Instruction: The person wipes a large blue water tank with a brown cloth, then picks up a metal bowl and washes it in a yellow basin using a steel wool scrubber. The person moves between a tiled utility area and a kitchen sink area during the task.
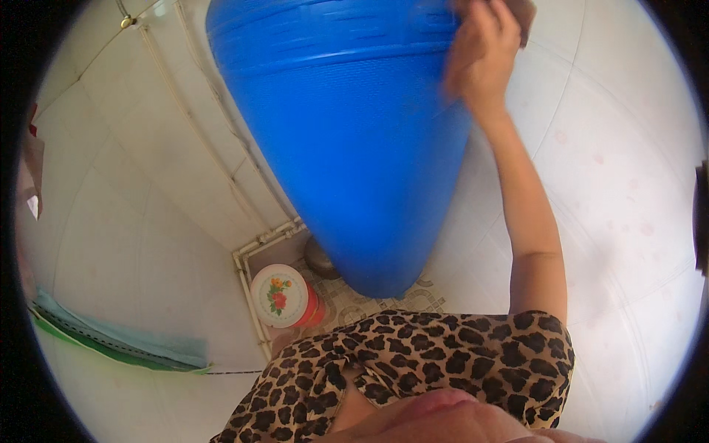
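Note:
A tall blue plastic barrel (354, 138) stands before me, its foot on the tiled floor. My right hand (487, 61) is raised at the barrel's upper right side. In it is a brown cloth (522, 19), bunched and partly blurred, which shows on both sides of the fingers. The hand and cloth lie against or very close to the barrel's side, beside the white tiled wall. My left hand is out of view.
A red bucket (313, 307) with a flower-printed white lid (271, 310) stands at lower left. Behind the barrel's foot sits a dark rounded vessel (321, 259). White pipes (242, 277) run along the walls. A pale blue cloth (122, 326) hangs on a line at left.

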`<state>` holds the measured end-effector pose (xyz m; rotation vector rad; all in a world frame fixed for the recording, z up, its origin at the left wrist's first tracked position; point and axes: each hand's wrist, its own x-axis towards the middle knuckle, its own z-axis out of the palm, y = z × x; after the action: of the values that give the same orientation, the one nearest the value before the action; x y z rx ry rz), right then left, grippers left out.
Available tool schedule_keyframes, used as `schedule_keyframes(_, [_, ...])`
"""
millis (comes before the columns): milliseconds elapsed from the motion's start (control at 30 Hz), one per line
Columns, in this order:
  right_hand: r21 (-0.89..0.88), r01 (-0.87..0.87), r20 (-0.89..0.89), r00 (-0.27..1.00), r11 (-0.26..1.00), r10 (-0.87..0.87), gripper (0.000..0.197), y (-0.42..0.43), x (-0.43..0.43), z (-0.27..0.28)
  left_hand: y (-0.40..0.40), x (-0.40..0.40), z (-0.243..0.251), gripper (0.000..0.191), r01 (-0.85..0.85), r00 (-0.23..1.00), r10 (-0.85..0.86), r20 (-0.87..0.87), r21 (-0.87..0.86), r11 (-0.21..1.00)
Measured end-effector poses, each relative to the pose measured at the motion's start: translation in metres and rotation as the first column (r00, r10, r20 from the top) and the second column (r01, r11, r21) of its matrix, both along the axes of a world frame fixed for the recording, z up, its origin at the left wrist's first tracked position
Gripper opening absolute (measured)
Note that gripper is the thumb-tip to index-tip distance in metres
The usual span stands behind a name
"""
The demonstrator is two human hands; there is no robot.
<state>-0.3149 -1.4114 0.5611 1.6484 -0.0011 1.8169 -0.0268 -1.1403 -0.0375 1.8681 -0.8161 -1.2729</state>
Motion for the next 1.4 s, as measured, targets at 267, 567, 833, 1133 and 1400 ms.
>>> schedule_keyframes(267, [0.632, 0.719, -0.226, 0.528, 0.29, -0.818, 0.03, -0.005, 0.008, 0.108, 0.037, 0.124, 0.485, 0.057, 0.085, 0.983, 0.016, 0.183, -0.532, 0.843])
schedule_keyframes(567, [0.775, 0.607, -0.382, 0.673, 0.178, -0.634, 0.027, 0.077, 0.172, 0.041, -0.048, 0.15, 0.557, 0.069, 0.021, 0.846, 0.485, 0.221, -0.923, 0.384])
schedule_keyframes(833, [0.62, -0.046, 0.038, 0.999, 0.783, 0.029, 0.044, 0.004, 0.128, 0.061, -0.095, 0.1, 0.478, 0.092, -0.086, 0.835, 0.543, 0.082, -0.957, 0.276])
schedule_keyframes(1133, [0.993, -0.003, 0.056, 0.889, 0.116, -0.455, 0.044, 0.068, 0.04, -0.294, -0.127, 0.09, 0.492, 0.088, -0.133, 0.903, 0.427, -0.058, -0.98, 0.15])
schedule_keyframes(1400, [0.63, 0.174, 0.028, 0.969, 0.757, -0.246, 0.053, 0.114, 0.202, 0.071, -0.123, 0.105, 0.507, 0.089, -0.205, 0.905, 0.397, -0.155, -0.975, 0.086])
